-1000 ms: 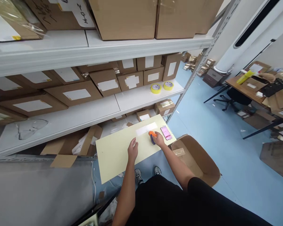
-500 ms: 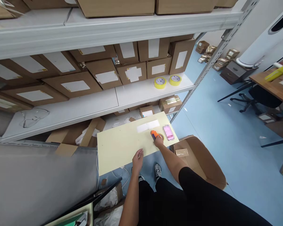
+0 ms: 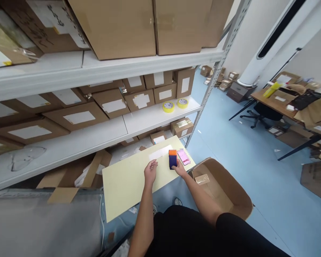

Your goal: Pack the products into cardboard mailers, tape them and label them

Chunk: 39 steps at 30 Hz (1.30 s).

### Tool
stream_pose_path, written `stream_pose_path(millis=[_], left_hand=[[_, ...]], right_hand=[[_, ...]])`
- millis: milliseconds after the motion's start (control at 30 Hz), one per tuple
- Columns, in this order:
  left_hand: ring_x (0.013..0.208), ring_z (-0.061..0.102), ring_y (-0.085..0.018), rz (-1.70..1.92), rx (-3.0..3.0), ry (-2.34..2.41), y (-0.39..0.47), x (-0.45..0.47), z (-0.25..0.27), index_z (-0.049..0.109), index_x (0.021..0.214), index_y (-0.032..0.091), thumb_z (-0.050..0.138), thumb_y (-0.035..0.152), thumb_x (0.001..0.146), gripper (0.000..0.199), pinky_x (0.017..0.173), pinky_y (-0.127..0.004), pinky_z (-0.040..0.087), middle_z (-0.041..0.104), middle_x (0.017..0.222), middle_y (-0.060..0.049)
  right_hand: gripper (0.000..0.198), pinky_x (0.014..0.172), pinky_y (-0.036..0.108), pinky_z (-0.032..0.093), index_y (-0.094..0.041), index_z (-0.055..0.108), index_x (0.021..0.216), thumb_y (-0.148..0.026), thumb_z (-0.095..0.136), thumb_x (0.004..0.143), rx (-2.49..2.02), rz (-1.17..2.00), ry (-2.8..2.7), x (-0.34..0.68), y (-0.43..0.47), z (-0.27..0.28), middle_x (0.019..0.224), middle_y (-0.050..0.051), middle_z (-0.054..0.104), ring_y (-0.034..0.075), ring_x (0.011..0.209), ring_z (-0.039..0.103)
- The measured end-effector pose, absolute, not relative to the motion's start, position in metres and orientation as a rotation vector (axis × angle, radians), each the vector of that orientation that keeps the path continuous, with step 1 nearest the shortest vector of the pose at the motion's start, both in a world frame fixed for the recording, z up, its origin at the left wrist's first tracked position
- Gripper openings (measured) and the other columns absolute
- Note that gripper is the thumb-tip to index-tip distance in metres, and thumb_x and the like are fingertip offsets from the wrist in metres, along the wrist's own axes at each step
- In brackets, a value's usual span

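Note:
My right hand point(image 3: 179, 168) grips an orange and dark-blue tape dispenser point(image 3: 173, 160) above the right part of a pale yellow board point(image 3: 125, 182). Its blue side faces me. To the left, my left hand point(image 3: 150, 171) hovers over the board with its fingers loosely bent and nothing visible in them. A white strip point(image 3: 160, 152) lies on the board beyond the hands. Just right of the dispenser rests a pink phone-like object point(image 3: 183, 157), partly blurred out.
Shelving point(image 3: 149, 123) with cardboard boxes stands ahead, two yellow tape rolls point(image 3: 168, 106) on its middle level. An open cardboard box point(image 3: 224, 189) sits on the floor right of the board. Farther right is a cluttered desk point(image 3: 273, 100).
The tape dispenser has been raised and turned upright in my right hand, its blue side now showing. My left hand stays beside it, fingers a little more spread. The head view has tilted up.

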<state>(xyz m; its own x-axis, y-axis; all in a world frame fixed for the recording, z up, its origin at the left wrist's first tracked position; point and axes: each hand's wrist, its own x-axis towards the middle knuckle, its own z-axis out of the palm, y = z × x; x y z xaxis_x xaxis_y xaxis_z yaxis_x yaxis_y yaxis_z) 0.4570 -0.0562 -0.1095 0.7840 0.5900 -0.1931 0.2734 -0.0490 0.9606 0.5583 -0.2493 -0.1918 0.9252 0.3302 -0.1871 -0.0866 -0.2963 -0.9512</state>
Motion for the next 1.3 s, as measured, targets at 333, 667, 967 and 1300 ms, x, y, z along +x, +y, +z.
stream_pose_path(millis=[333,667,967,1300], left_hand=[[0.105,0.073,-0.026,0.315,1.658,0.394,-0.029,0.503,-0.014,0.074,0.117,0.018,0.063,0.05,0.089,0.044,0.101,-0.041,0.055,0.077,0.111,-0.012],[0.117,0.067,-0.027,0.196,1.964,-0.104,0.004,0.482,0.07,0.08,0.115,0.024,0.07,0.043,0.089,0.033,0.102,-0.038,0.054,0.075,0.123,-0.008],[0.108,0.067,-0.024,0.223,2.156,-0.302,0.016,0.459,0.096,0.083,0.1,0.028,0.064,0.039,0.095,0.023,0.1,-0.04,0.053,0.077,0.111,-0.006],[0.107,0.065,-0.025,0.308,2.177,-0.287,0.019,0.442,0.099,0.083,0.098,0.029,0.068,0.03,0.091,0.017,0.098,-0.043,0.051,0.078,0.107,-0.005]], right_hand=[[0.046,0.094,0.039,0.054,-0.023,0.063,0.118,-0.05,0.073,0.082,-1.565,0.307,-0.356,0.55,-0.245,-0.083,0.111,0.005,0.07,0.026,0.103,0.066],[0.037,0.098,0.043,0.052,-0.023,0.078,0.103,-0.049,0.084,0.077,-1.837,0.233,-0.643,0.551,-0.242,-0.009,0.102,0.007,0.075,0.03,0.1,0.065],[0.031,0.095,0.042,0.054,-0.023,0.076,0.105,-0.048,0.077,0.087,-1.827,-0.001,-0.933,0.556,-0.218,-0.006,0.102,0.009,0.075,0.026,0.098,0.066],[0.025,0.091,0.04,0.054,-0.021,0.073,0.092,-0.046,0.071,0.092,-1.861,-0.017,-1.005,0.563,-0.206,-0.008,0.086,0.005,0.067,0.023,0.086,0.06]])
